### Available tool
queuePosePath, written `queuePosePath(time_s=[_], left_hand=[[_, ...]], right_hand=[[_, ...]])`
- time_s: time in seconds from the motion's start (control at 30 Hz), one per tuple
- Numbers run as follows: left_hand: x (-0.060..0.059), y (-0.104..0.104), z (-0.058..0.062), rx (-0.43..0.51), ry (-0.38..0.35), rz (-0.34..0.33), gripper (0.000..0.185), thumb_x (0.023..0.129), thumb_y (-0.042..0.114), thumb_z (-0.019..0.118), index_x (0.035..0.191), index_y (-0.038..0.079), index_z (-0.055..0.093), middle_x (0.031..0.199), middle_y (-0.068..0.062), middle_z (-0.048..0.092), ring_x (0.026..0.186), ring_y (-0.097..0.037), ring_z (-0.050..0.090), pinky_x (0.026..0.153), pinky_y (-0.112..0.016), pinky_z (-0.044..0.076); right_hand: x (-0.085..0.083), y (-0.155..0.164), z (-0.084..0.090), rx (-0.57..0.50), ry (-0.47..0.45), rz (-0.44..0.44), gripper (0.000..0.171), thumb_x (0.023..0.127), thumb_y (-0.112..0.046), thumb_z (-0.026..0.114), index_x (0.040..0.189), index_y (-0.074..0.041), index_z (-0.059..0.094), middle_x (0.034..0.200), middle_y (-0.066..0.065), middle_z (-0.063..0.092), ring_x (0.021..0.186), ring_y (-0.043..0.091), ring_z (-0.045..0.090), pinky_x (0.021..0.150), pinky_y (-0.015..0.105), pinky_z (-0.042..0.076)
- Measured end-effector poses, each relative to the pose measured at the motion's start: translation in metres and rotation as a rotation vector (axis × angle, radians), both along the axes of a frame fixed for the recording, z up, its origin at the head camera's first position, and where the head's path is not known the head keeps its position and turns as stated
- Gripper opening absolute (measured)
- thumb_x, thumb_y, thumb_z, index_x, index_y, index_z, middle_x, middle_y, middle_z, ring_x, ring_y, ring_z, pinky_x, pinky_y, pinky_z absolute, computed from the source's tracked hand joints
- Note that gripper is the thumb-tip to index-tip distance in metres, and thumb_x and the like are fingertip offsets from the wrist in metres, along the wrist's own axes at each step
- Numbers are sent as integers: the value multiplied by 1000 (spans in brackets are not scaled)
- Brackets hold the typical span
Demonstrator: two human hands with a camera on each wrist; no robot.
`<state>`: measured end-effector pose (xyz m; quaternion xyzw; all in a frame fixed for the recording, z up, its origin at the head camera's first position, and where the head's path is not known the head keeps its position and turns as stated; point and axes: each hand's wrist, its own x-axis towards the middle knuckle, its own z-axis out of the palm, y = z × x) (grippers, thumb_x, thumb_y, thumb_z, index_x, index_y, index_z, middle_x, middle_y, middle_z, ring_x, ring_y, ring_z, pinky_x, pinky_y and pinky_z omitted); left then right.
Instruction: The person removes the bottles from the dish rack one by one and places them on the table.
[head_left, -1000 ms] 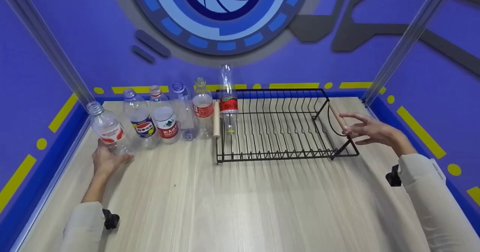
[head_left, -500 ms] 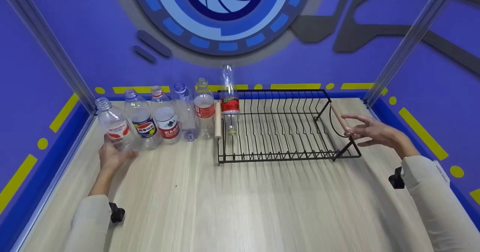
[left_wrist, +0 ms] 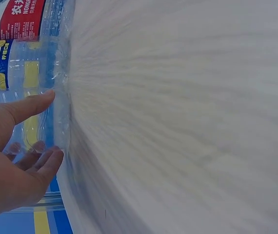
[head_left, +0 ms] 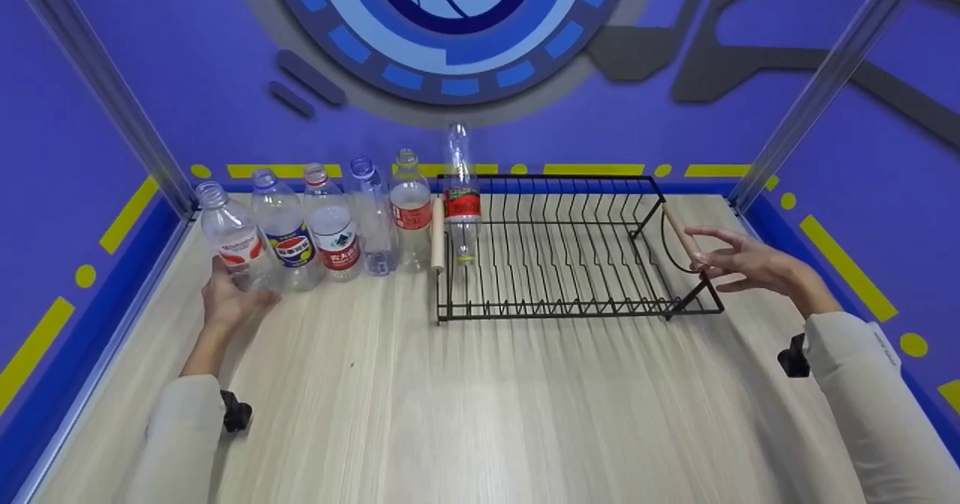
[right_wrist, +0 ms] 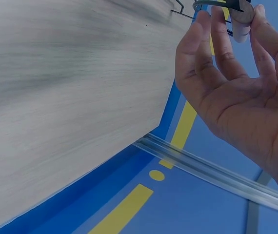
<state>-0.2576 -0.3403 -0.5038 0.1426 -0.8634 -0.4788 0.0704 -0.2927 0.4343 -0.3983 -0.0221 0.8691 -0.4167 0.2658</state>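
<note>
Left arm: stretched forward over the desk (head_left: pixel 480 399), sleeve low, left hand (head_left: pixel 229 299) at the near base of the leftmost bottle (head_left: pixel 231 235).
Left hands report: fingers curl round that clear bottle's foot; the left wrist view shows thumb (left_wrist: pixel 29 105) and fingertips pressed on the plastic, so it holds the bottle.
Bottle row: leftmost bottle stands upright at the far left of the desk, touching the blue-labelled bottle (head_left: pixel 285 230); more bottles run right toward the rack.
Rack: black wire dish rack (head_left: pixel 570 264) mid-desk, one bottle (head_left: pixel 460 193) upended in its left end.
Right arm: raised, right hand (head_left: pixel 750 264) just beside the rack's right wooden handle (head_left: pixel 679 235).
Right hands report: fingers spread wide, gripping nothing; the right wrist view shows fingertips (right_wrist: pixel 205 29) close by the handle's end.
</note>
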Motion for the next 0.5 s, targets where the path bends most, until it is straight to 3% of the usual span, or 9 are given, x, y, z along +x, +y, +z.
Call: queuePosePath(time_s=[0.23, 0.37, 0.5], left_hand=[[6, -2, -1, 4, -1, 0, 102, 82, 4, 81, 157, -2, 12, 156, -37, 33, 144, -50, 37, 122, -58, 30], [17, 0, 10, 25, -66, 32, 97, 87, 9, 78, 157, -3, 12, 158, -34, 31, 144, -49, 37, 120, -58, 34], [33, 6, 26, 49, -186, 37, 87, 92, 20, 73, 153, -6, 17, 154, -34, 33, 138, -47, 39, 113, -56, 39]], right_hand=[[-1, 1, 1, -6, -4, 1, 74, 104, -43, 56, 164, -26, 18, 151, 22, 52, 117, 14, 61, 102, 47, 54], [-1, 2, 1, -16, -13, -1, 73, 105, -43, 55, 165, -28, 17, 153, 22, 50, 119, 15, 60, 101, 44, 55], [0, 3, 0, -21, -20, 7, 72, 106, -42, 53, 165, -29, 14, 155, 25, 46, 123, 19, 58, 99, 42, 55]])
